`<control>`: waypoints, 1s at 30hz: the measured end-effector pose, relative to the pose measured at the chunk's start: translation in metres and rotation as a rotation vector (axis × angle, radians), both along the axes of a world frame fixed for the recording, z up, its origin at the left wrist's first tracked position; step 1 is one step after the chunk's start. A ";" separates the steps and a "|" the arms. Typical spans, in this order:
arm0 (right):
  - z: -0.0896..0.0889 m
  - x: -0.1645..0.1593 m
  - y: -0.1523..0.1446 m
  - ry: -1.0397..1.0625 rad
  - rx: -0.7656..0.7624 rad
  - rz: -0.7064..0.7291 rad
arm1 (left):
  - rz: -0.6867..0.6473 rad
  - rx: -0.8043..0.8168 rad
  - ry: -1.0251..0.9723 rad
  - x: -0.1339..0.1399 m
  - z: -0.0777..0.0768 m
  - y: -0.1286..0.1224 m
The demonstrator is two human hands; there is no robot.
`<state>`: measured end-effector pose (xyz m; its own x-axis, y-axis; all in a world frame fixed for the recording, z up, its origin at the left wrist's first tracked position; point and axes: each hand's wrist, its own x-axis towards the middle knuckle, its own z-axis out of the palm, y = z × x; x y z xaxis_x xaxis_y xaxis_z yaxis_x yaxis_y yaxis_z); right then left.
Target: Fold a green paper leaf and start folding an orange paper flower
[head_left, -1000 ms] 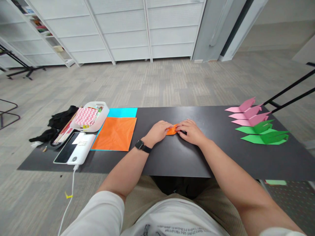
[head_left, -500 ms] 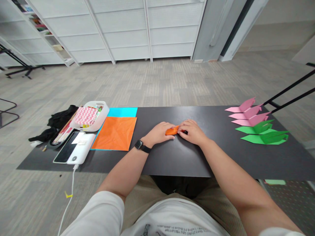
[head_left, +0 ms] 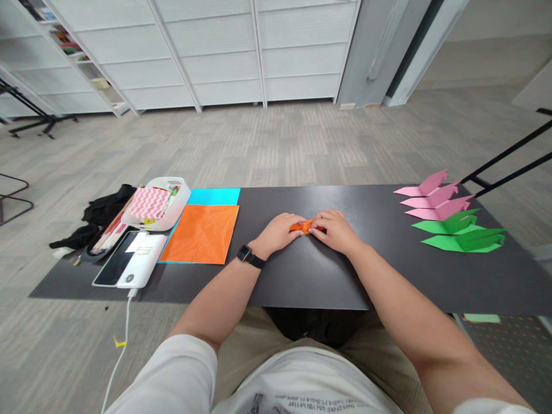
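A small piece of folded orange paper (head_left: 306,227) lies low over the dark table between my two hands. My left hand (head_left: 283,231), with a black watch on its wrist, pinches the paper's left end. From the other side, my right hand (head_left: 334,229) has its fingers closed on the right end. Fingers cover both ends, so only the creased middle shows. To the left, a flat orange sheet (head_left: 200,234) rests on blue paper (head_left: 215,196). Several folded paper birds stand in a row at the right: pink ones (head_left: 436,201) behind green ones (head_left: 468,240).
On the table's left (head_left: 181,284) are a white basket (head_left: 183,201) with a pink zigzag-patterned item, a dark pencil tray (head_left: 103,244), black cloth (head_left: 107,204), a phone (head_left: 118,267) and a white power bank (head_left: 140,264) with a hanging cable (head_left: 125,333).
My left thumb has come in against the orange paper, and both hands now pinch its ends. The paper looks flatter, with its middle exposed. Everything else stays put.
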<state>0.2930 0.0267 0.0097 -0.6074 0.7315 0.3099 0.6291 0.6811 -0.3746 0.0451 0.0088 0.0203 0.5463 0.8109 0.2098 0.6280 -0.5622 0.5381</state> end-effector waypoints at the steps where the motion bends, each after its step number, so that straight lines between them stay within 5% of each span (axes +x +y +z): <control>1: -0.001 -0.001 0.000 -0.003 0.005 -0.011 | 0.001 -0.003 -0.004 0.000 0.000 0.000; 30: -0.011 -0.008 0.001 0.066 0.020 -0.130 | -0.172 0.134 0.087 -0.010 0.001 0.001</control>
